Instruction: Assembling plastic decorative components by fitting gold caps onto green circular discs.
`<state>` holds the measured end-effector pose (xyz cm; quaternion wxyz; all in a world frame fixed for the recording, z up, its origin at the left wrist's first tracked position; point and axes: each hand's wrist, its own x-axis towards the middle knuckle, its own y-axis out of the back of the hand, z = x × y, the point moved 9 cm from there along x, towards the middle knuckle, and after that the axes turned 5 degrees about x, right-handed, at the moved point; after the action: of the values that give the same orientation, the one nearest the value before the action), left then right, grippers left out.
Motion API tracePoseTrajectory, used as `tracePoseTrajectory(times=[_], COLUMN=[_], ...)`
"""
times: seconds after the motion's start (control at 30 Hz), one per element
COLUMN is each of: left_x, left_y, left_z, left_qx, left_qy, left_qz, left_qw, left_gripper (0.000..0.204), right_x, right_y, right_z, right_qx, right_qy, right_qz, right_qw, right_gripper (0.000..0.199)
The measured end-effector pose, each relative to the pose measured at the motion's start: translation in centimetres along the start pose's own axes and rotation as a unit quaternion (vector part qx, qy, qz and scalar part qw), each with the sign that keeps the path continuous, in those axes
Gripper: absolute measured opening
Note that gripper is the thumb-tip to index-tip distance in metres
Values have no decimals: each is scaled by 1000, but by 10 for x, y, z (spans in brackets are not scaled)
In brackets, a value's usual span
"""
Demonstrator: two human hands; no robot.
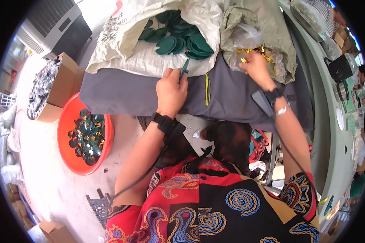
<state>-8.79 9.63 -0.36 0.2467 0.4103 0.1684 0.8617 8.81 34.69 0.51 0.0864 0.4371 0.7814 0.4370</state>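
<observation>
My left hand [171, 90] is closed on a dark green disc [185, 67], seen nearly edge-on, in front of the white woven sack [121, 52]. Loose green discs [172, 42] with small notches lie heaped in that sack's mouth. At the opening of a greyish sack [286, 36], my right hand [256, 67] pinches a small shiny gold piece [243, 60]. More gold pieces [265, 53] lie just beyond its fingers, beside clear plastic [247, 36]. Both sacks rest on a surface covered by grey cloth [125, 91].
An orange-red basin [63, 139] on the floor at left holds many green discs with gold pieces. Behind it stands a cardboard box [69, 79] of black-and-white strips, near a large grey-and-white appliance [48, 28]. A yellow-green strip [207, 89] lies on the cloth.
</observation>
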Motion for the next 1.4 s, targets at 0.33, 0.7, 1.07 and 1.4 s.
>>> tracePoseTrajectory(times=[0.33,0.7,1.07,1.4], left_x=[-50,-71,-78,-89], left_y=[-11,9,30,149], left_z=[37,103,127,-71], left_qx=[-362,-255,-127,-335], left_qy=[232,129,-102,361], left_qz=[-209,-214,-210,67], left_qw=[878,934,964,868], left_gripper=[8,8,28,4], right_x=[-154,-184,-187,-158], right_y=[5,25,-33,-10], right_z=[-92,-150,-108,-99], right_qx=[385,126,508,435], right_qy=[14,248,-165,-24], right_qz=[-128,-46,-266,-140], right_qw=[914,959,802,889], right_gripper=[27,30,18,24])
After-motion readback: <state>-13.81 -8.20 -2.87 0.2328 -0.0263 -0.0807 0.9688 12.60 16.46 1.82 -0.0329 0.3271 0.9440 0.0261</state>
